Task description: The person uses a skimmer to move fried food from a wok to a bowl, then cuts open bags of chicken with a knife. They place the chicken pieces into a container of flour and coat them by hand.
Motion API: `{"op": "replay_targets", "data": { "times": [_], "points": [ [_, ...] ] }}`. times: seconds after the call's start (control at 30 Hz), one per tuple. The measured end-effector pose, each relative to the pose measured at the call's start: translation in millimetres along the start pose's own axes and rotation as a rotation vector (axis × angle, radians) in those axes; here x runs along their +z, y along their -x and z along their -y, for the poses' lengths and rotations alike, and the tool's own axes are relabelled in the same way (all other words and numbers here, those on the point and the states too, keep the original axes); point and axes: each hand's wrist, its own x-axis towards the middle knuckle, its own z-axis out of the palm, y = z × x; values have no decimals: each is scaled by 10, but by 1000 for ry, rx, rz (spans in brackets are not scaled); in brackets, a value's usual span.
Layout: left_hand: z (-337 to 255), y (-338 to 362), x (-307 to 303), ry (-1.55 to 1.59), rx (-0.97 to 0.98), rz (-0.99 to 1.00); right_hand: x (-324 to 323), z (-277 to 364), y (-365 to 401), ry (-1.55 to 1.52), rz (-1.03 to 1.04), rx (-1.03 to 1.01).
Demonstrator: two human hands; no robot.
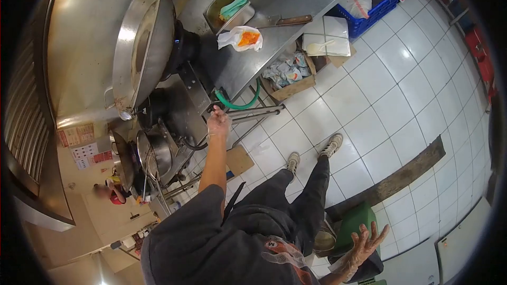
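Observation:
My left hand (218, 122), in a clear plastic glove, reaches to the stove's front edge. Its fingers are closed on what looks like a small black knob (213, 108), largely covered by the fingertips. Just beyond it, a green hose (240, 106) curves out from the stove front. A large steel wok (150, 42) rests tilted in this view on the burner. My right hand (360, 247), also gloved in clear plastic, is raised low in the view with fingers spread and nothing in it.
The steel counter (285, 0) carries a metal pan (245, 17) with a green cloth, a stained white wrapper (240, 38) and a knife (294, 20). Below are a cardboard box (293, 88) of crumpled packets and a blue crate (364, 24). A co-worker (117, 194) stands far off.

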Motion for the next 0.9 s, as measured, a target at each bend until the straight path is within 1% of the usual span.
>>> {"op": "replay_targets", "data": {
  "times": [0.1, 0.17, 0.2, 0.3, 0.4, 0.5, 0.6, 0.7, 0.8, 0.9],
  "points": [
    [-2, 50, -27, -71, -33, 112, 24, 43, -109, -20, 58, -4],
    [-69, -15, -111, 40, -78, 126, 52, 83, -178, -13, 86, 16],
    [-60, 11, -53, 94, -100, 132, 73, 110, -216, -9, 101, 28],
    [54, 73, 162, 149, 39, -86, 141, 182, -334, 16, 122, 25],
    [-44, 0, -49, 240, -84, 61, 193, 258, -460, 41, 128, 36],
    [-92, -80, -172, 274, -129, 164, 222, 311, -539, 56, 144, 43],
    [-78, -96, -173, 239, -60, 118, 254, 362, -583, 47, 160, 49],
    [-37, 18, -40, 241, -63, 136, 278, 413, -610, 51, 171, 37],
    [-10, 73, 59, 219, -21, 27, 321, 454, -599, 42, 158, 55],
    [-4, 71, 81, 262, -3, -4, 341, 461, -598, 64, 161, 45]
  ]
}}
